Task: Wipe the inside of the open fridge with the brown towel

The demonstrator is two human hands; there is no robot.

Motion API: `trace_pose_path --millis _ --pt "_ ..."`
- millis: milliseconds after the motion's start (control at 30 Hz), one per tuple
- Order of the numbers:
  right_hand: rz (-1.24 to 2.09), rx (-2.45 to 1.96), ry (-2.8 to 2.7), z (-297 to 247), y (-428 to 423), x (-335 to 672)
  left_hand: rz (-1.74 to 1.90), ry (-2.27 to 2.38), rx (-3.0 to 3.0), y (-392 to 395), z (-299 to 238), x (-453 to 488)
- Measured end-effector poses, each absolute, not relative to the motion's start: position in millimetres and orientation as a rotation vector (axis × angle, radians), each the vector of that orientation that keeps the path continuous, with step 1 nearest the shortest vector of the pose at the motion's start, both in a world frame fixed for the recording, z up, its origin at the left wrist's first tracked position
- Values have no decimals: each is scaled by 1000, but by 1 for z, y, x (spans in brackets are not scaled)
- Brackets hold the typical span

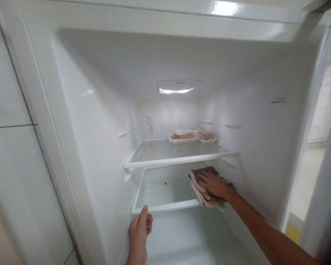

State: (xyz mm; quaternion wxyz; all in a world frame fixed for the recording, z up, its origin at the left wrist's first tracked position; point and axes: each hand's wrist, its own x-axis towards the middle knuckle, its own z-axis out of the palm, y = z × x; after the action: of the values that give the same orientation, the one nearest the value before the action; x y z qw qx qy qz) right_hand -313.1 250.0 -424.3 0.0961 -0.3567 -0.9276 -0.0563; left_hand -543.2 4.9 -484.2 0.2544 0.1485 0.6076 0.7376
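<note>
A folded, patterned cloth [201,182] with a brown top and pale layered edges lies on the right side of the lower refrigerator shelf [154,193]. My right hand [213,184] presses on the cloth from above, fingers laid across it. The cloth's near end hangs over the shelf's white front rim. At the front left corner of the same shelf is my left hand [140,226], thumb up against the rim and fingers curled just below it. A small dark speck [165,183] sits on the glass, left of the cloth.
On the upper shelf [151,151], two wrapped food trays stand at the back right: a larger one [182,136] and a smaller one [206,137]. A lit lamp [178,88] is set in the ceiling. Side walls carry shelf ledges [232,126]. White tiles [11,176] flank the left.
</note>
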Motion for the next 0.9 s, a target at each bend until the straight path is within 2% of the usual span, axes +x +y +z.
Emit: trace_pose_path --millis 233,533,667,900 --pt "86 -1180 -2730 -409 282 -402 2123 1686 343 15 -497 -540" --pt "397 -689 -2892 -396 189 -556 2175 1585 243 22 -513 -543" --pt "433 -634 -2909 -393 181 -552 2151 1608 240 17 -511 -547" --pt "365 -595 -2900 -399 186 -490 2124 1616 284 5 -488 -537"
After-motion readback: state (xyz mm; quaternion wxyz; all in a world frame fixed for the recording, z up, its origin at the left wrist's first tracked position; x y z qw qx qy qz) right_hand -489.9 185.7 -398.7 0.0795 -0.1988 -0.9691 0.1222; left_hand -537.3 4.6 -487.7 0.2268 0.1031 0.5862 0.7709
